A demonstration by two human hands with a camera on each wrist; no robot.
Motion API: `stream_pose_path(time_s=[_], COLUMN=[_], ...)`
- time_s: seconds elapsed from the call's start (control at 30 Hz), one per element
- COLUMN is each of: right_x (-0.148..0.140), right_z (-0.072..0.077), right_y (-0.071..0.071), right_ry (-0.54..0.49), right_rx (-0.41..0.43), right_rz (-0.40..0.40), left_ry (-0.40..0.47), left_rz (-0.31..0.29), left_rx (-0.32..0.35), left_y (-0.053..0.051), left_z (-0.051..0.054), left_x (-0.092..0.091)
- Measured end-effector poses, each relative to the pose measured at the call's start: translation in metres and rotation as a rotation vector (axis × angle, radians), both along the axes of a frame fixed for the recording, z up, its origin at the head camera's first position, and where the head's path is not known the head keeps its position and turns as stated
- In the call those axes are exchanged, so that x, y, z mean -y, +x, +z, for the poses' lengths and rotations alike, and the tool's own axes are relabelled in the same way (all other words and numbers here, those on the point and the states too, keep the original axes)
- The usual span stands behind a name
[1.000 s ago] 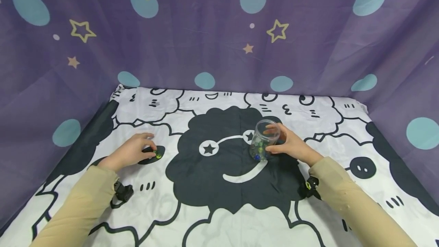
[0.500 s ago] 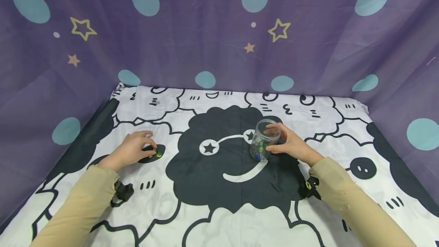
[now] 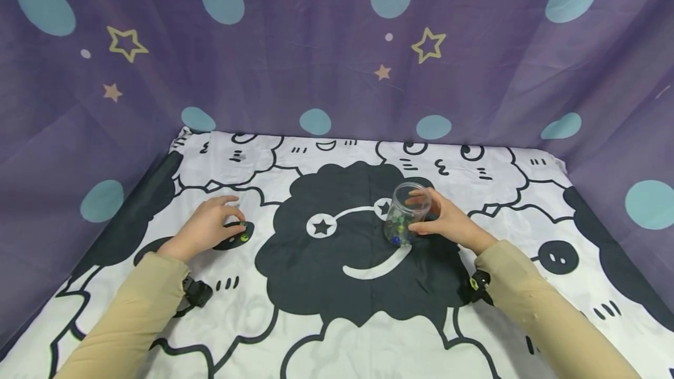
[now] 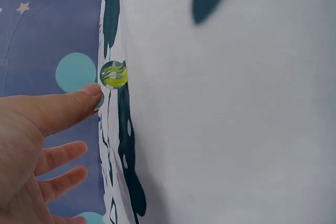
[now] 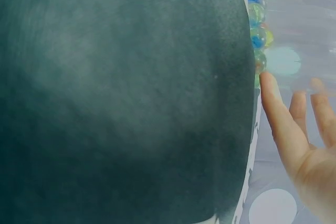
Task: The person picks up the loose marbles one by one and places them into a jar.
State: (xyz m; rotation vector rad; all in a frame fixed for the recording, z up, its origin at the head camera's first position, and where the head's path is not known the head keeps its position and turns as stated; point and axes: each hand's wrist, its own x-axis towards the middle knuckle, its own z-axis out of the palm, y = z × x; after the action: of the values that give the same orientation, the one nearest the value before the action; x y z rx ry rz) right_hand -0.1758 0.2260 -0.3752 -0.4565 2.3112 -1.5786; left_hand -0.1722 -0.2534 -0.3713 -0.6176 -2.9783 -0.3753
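My left hand (image 3: 207, 224) is at the left of the cloth, over a black oval in the print. Its thumb and forefinger pinch a small glass marble, mostly hidden behind the thumb tip in the left wrist view. A second marble, clear with yellow-green swirls (image 4: 114, 74), lies on the cloth right beside the fingertips. Right of centre stands a clear plastic jar (image 3: 411, 200), open at the top. My right hand (image 3: 447, 221) grips the jar's right side, thumb in front and fingers behind. Several marbles (image 5: 257, 38), blue, green and yellow, lie at the jar's bottom.
A white cloth (image 3: 358, 350) printed with black sheep-like shapes covers the table. A purple curtain (image 3: 316, 75) with blue dots and stars hangs behind and at both sides. Each wrist carries a small black camera, such as the left wrist camera (image 3: 197, 292).
My left hand has shifted slightly right and away from me, its pinched marble lifting a little from the one on the cloth. The right hand and jar have stayed in place.
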Motion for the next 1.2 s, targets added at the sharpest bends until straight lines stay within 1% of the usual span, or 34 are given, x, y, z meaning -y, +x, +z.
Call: stream_pose_path(time_s=[0.17, 0.37, 0.5, 0.63, 0.83, 1.0, 1.2], right_x=[-0.001, -0.001, -0.001, 0.0, 0.0, 0.001, 0.001], right_z=[-0.001, -0.001, 0.0, 0.002, 0.002, 0.002, 0.002], right_y=[0.001, 0.001, 0.001, 0.001, 0.002, 0.001, 0.002], right_ry=[-0.005, -0.001, 0.002, 0.006, 0.009, 0.011, 0.01], right_rx=[-0.002, -0.004, 0.0, 0.002, 0.013, 0.012, 0.015], right_rz=[0.002, -0.004, -0.009, -0.009, -0.01, -0.01, -0.011], left_ry=[-0.002, -0.006, 0.0, 0.009, 0.017, 0.029, 0.019], left_rz=[-0.009, -0.006, -0.013, -0.019, -0.051, -0.074, -0.088], left_rx=[-0.017, -0.016, -0.043, -0.069, -0.109, -0.139, -0.161], left_y=[0.001, 0.003, 0.003, 0.004, 0.006, 0.01, 0.013], left_z=[0.004, 0.015, 0.02, 0.022, 0.024, 0.03, 0.035], left_x=[0.0, -0.004, -0.008, -0.012, -0.022, -0.033, -0.046])
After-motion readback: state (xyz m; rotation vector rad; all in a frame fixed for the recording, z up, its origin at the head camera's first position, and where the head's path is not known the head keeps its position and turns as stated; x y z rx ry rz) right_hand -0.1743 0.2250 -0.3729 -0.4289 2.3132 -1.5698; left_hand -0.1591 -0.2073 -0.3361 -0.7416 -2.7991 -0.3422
